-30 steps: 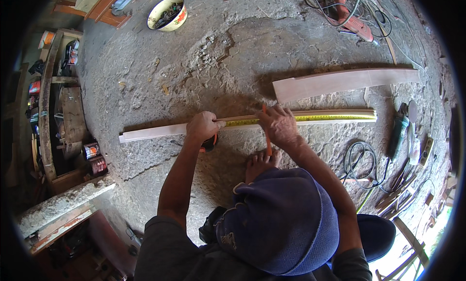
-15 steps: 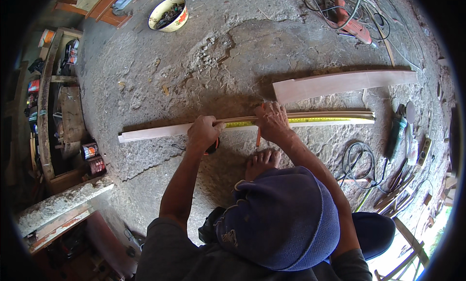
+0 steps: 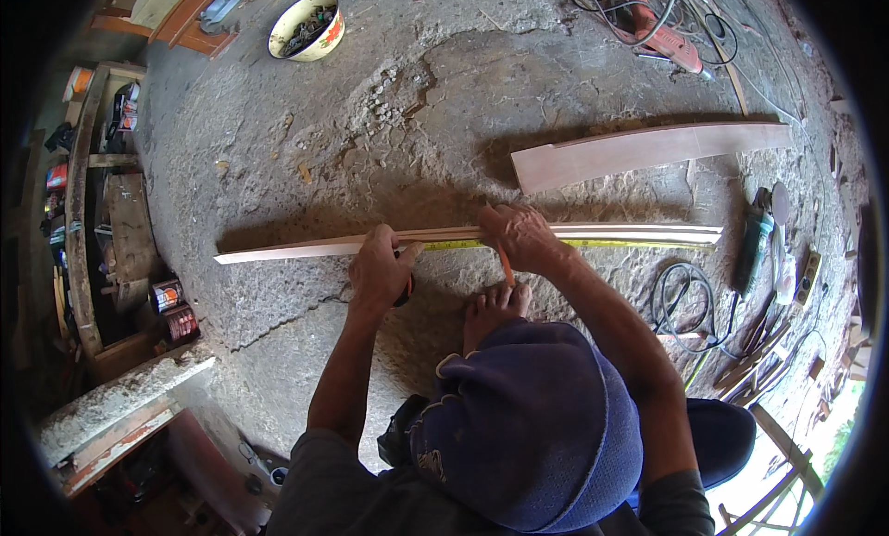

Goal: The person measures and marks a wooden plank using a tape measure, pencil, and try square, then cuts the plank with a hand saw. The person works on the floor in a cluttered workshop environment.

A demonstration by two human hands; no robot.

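Observation:
Long thin pale wooden strips (image 3: pixel 282 252) lie crosswise on the floor in front of me, close together. A yellow tape-measure blade (image 3: pixel 639 246) is drawn out along their near side to the right end. My left hand (image 3: pixel 378 269) is closed around the tape measure's dark case (image 3: pixel 406 290), its fingers also pressing on the strips. Only part of the case shows beneath the palm. Farther right, my right hand (image 3: pixel 520 239) grips the strips and blade, with an orange pencil (image 3: pixel 506 265) held in its fingers and slanting toward my bare foot (image 3: pixel 495 314).
A wider pale curved board (image 3: pixel 648 154) lies beyond the strips. At the far right is a red power drill (image 3: pixel 669 43) among cables; a green angle grinder (image 3: pixel 755 249) lies nearer. An enamel bowl (image 3: pixel 331 37) of small parts stands far left, near a wooden rack (image 3: pixel 83 212) with cans.
The strips have tipped so that more of their narrow edges faces up, and their left end has shifted slightly left. In my right hand the pencil has swung to a slant.

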